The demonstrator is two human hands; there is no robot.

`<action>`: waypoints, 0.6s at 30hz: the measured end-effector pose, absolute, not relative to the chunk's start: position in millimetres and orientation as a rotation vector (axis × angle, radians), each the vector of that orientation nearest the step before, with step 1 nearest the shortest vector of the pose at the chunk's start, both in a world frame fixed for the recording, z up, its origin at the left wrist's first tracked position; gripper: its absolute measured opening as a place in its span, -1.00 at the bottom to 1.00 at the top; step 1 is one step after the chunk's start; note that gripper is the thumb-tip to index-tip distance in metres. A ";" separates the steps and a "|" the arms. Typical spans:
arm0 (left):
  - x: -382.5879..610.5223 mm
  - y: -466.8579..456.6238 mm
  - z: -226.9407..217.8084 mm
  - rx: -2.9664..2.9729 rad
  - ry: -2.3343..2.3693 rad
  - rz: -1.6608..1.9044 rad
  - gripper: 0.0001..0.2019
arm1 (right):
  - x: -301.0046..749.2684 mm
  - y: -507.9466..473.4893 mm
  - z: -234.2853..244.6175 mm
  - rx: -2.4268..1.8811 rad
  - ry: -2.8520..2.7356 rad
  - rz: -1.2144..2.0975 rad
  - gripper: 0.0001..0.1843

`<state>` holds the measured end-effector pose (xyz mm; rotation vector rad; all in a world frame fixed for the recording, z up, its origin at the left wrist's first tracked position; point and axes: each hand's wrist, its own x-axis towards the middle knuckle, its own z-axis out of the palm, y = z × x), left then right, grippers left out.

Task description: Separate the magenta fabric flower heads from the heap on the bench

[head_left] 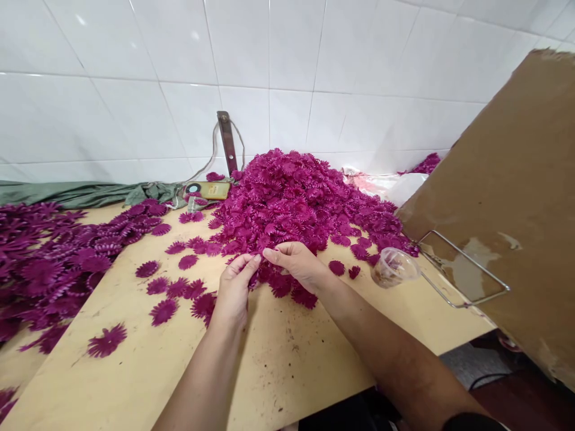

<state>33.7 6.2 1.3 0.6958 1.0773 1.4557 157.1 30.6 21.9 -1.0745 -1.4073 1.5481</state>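
Observation:
My left hand and my right hand meet at the front of a large heap of magenta artificial flowers. Both hands are closed, thumbs and fingertips pinched close together. Between them they grip a magenta flower, mostly covered by the fingers. Below my right hand, more flowers lie at the heap's near edge. Several single flowers are scattered to the left of my left hand, among them a flat one with notched petals.
A second flower pile spreads over the left side of the wooden table. At right stand a clear plastic cup, a bent wire frame and a large cardboard sheet. A yellow phone-like object lies near the tiled wall.

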 end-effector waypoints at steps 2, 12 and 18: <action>27.9 8.1 2.0 0.587 1.097 1.483 -0.76 | 167.3 35.0 25.2 -1.127 -1.400 1.531 -0.44; 31.4 10.3 1.4 0.677 1.139 1.497 -0.66 | 192.4 43.7 41.8 -1.535 -1.594 0.615 -0.65; 31.2 8.1 -0.6 0.818 1.102 1.418 -0.59 | 156.9 32.3 38.5 -1.118 -1.738 1.286 -0.83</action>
